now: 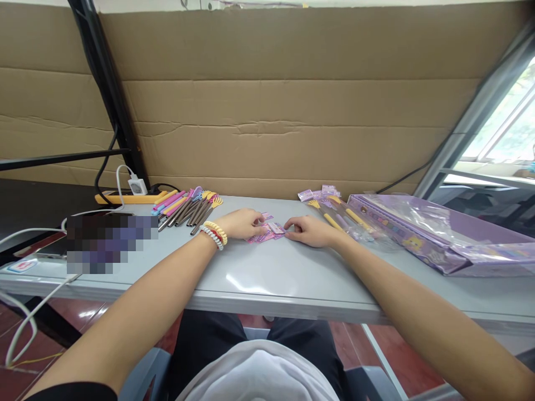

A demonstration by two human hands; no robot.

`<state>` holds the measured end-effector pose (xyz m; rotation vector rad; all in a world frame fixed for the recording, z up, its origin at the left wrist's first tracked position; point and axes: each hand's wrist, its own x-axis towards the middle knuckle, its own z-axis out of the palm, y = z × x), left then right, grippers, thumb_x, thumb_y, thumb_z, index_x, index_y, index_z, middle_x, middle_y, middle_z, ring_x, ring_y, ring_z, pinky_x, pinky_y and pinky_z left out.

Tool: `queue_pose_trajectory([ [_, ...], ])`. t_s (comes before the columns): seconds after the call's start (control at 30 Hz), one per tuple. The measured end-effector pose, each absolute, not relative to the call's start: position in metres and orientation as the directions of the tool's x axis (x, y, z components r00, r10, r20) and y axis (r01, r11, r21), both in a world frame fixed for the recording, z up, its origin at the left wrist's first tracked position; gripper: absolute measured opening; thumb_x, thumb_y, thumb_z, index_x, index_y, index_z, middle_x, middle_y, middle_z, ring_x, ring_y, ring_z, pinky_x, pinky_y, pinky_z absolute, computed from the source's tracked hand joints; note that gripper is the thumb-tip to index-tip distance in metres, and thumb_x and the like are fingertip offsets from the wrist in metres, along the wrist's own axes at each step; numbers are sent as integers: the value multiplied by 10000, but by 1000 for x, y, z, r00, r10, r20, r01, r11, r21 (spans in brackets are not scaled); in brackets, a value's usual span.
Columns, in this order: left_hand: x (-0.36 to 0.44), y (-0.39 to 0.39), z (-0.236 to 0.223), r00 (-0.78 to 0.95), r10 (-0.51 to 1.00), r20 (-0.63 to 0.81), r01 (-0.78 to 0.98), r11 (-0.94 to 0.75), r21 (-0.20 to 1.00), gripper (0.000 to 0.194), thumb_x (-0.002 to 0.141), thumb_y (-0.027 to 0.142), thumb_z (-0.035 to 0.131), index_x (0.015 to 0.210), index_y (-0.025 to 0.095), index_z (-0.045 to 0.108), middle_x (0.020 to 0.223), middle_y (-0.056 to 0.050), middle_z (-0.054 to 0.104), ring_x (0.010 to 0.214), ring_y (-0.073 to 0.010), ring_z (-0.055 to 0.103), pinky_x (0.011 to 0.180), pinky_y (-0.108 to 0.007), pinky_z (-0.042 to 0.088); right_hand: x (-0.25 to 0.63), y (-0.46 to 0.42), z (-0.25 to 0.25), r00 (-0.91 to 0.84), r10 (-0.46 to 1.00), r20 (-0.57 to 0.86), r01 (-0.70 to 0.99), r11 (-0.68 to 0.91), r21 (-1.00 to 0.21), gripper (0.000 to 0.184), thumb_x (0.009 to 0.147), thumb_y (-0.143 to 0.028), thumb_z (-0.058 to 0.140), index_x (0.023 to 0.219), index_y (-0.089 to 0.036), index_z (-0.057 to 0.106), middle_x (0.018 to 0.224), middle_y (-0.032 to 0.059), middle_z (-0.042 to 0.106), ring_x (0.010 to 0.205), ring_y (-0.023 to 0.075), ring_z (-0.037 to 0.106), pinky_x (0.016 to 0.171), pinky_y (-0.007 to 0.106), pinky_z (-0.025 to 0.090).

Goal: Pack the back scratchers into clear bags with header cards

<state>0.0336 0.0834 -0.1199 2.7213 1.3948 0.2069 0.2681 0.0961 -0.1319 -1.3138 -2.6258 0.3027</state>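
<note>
Small pink printed cards [273, 229] lie in a loose pile on the grey-white table, between my two hands. My left hand [244, 224], with beaded bracelets at the wrist, has its fingers curled together over the pile's left side. On the right side, my right hand [311, 230] pinches thumb and forefinger at a card's edge. A bundle of metal-shafted back scratchers [196, 207], with yellow claw heads and coloured handles, rests beyond my left hand. Past my right hand lie bagged back scratchers [343, 217] with yellow handles and purple cards at their tops.
An open purple printed box [438, 239] with clear plastic stands at the right. Left are a yellow power strip [129, 197], a white charger [137, 185], white cables and a blurred-out object [111, 242]. Cardboard [292, 106] walls the back; the table's front edge [284, 303] is near me.
</note>
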Motion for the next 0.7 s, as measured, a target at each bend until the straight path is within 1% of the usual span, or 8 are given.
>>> queue_pose_trajectory([
  [0.1,32,82,-119,557,829,49,819,-558,134,658,649,720,513,1028,188,595,957,-67,647,834,-215,589,663,-266,400,268,96,-132,-585,808,74,765,580,-282,342,809,-406,509,1020,-168,636,661,16,577,592,125,475,551,237,311],
  [0.17,32,83,-119,539,841,43,833,-540,121,774,562,756,560,1096,195,574,1009,-71,635,878,-230,584,678,-270,406,269,96,-132,-585,807,74,762,579,-288,344,806,-410,513,1018,-169,636,662,16,578,591,125,475,549,235,311],
  [0.2,31,83,-119,529,847,46,839,-531,117,799,548,754,571,1123,200,563,1025,-72,631,893,-233,581,686,-271,407,269,97,-132,-587,806,75,761,581,-290,346,804,-413,514,1018,-170,635,665,16,580,590,124,475,547,234,311],
  [0.27,31,85,-121,519,854,38,846,-520,121,767,565,730,578,1128,209,563,1013,-64,634,883,-228,585,676,-269,403,270,98,-133,-592,803,75,757,585,-292,351,804,-417,514,1022,-170,634,664,16,581,586,123,474,543,232,311],
  [0.37,32,87,-122,538,843,9,834,-533,142,638,627,671,573,1079,221,586,954,-45,649,821,-209,592,636,-262,385,270,98,-133,-599,797,78,752,593,-288,350,803,-418,517,1020,-171,635,666,18,587,588,123,480,550,231,315],
  [0.43,32,87,-121,548,836,10,826,-543,153,585,651,627,582,1070,218,589,945,-43,651,812,-202,591,626,-259,378,270,98,-133,-598,798,81,752,593,-287,350,800,-421,521,1019,-173,636,677,20,594,596,124,486,557,231,319],
  [0.6,33,86,-120,561,827,29,814,-558,160,489,691,509,599,1078,210,589,987,-50,634,865,-200,581,654,-254,394,270,97,-133,-586,807,73,757,578,-305,358,800,-439,518,1010,-174,637,672,20,596,590,125,483,545,235,321],
  [0.7,33,86,-120,559,828,35,815,-557,158,488,693,479,607,1099,210,580,1026,-53,624,910,-204,575,706,-257,407,269,96,-132,-586,807,74,756,577,-310,361,799,-452,515,998,-176,637,656,15,588,579,124,476,538,237,319],
])
